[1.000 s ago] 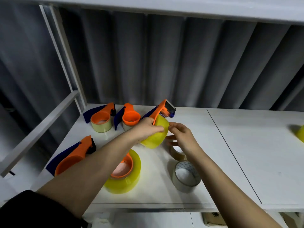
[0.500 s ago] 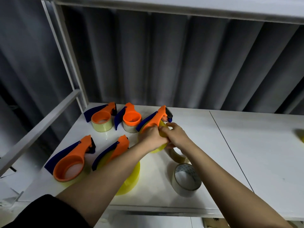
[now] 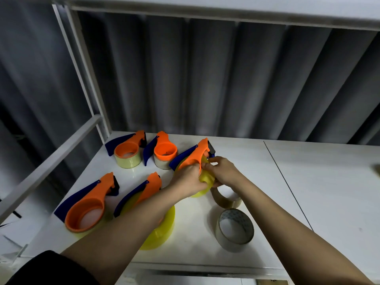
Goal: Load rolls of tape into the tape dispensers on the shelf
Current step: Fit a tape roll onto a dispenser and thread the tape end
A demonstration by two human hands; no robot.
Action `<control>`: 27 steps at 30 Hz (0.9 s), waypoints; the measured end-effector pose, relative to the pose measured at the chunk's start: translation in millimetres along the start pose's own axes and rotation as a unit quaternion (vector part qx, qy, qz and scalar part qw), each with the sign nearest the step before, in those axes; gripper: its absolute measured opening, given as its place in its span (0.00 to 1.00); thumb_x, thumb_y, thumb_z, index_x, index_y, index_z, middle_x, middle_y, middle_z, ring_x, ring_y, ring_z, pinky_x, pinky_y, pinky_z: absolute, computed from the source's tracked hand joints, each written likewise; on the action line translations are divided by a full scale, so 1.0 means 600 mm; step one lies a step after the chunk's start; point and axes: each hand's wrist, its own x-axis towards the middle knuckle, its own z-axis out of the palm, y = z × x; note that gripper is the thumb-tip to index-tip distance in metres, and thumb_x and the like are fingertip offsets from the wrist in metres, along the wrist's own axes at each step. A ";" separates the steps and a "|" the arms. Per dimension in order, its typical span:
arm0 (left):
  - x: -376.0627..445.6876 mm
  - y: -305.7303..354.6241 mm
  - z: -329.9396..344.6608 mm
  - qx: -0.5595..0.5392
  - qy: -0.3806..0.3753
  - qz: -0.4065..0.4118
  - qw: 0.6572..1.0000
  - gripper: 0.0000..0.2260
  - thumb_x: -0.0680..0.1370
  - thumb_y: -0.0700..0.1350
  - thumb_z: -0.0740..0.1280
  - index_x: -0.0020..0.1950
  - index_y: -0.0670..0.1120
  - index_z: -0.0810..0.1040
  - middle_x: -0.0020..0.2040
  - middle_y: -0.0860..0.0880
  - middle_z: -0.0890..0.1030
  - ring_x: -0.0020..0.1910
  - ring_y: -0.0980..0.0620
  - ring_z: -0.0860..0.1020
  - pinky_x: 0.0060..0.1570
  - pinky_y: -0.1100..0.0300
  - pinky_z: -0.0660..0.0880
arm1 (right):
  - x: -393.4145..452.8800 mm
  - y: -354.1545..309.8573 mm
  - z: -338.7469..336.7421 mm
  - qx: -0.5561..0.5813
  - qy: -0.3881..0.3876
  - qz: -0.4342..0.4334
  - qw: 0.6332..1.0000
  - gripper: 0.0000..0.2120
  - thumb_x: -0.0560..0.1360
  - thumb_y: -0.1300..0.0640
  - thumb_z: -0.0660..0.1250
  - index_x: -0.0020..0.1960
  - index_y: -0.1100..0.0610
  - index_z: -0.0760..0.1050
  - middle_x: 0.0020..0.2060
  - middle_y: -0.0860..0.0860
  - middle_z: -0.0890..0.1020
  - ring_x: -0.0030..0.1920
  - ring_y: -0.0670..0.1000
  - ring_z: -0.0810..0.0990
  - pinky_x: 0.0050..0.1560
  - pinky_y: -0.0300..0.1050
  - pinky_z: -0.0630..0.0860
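An orange and blue tape dispenser (image 3: pixel 195 154) carries a yellow tape roll (image 3: pixel 205 183) and is held just above the white shelf (image 3: pixel 308 192). My left hand (image 3: pixel 188 179) grips the dispenser and roll from the left. My right hand (image 3: pixel 222 171) pinches the yellow tape at the roll's top, right under the dispenser's cutter head. Two loaded dispensers stand at the back: one (image 3: pixel 128 150) on the left, one (image 3: pixel 164 151) beside it. In front lie two more dispensers (image 3: pixel 90 202) (image 3: pixel 148 189), the second on a big yellow roll (image 3: pixel 162 229) partly hidden by my left forearm.
Two loose rolls lie right of my arms: a brownish one (image 3: pixel 226 197) and a clear one (image 3: pixel 235 229) near the front edge. A white upright post (image 3: pixel 82 68) and a slanted rail (image 3: pixel 47 161) bound the shelf's left side. A seam (image 3: pixel 287 186) splits the shelf boards.
The held dispenser and yellow roll came down closer to the shelf. My right hand moved in from beside the roll and now pinches the tape at its top.
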 end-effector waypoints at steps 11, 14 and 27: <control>0.003 0.012 -0.002 -0.124 -0.027 -0.064 0.990 0.19 0.73 0.41 0.68 0.63 0.39 0.69 0.53 0.41 0.74 0.53 0.44 0.74 0.45 0.58 0.70 | 0.005 0.014 0.009 -0.007 0.028 -0.010 1.000 0.13 0.77 0.42 0.61 0.51 0.49 0.77 0.39 0.54 0.85 0.36 0.56 0.86 0.56 0.50 0.79; -0.002 0.025 0.003 -0.119 -0.033 -0.066 0.990 0.22 0.74 0.40 0.68 0.65 0.41 0.67 0.54 0.43 0.73 0.54 0.46 0.74 0.49 0.57 0.71 | 0.002 0.009 0.002 -0.022 0.026 -0.002 0.999 0.12 0.77 0.45 0.59 0.46 0.51 0.77 0.40 0.56 0.85 0.37 0.58 0.85 0.55 0.49 0.79; -0.008 0.039 0.001 -0.102 -0.008 -0.077 0.992 0.15 0.74 0.41 0.67 0.57 0.42 0.67 0.35 0.51 0.61 0.38 0.51 0.66 0.28 0.65 0.59 | 0.027 0.013 0.003 -0.098 0.012 -0.016 0.995 0.20 0.80 0.44 0.58 0.59 0.58 0.74 0.52 0.57 0.80 0.55 0.60 0.79 0.57 0.52 0.74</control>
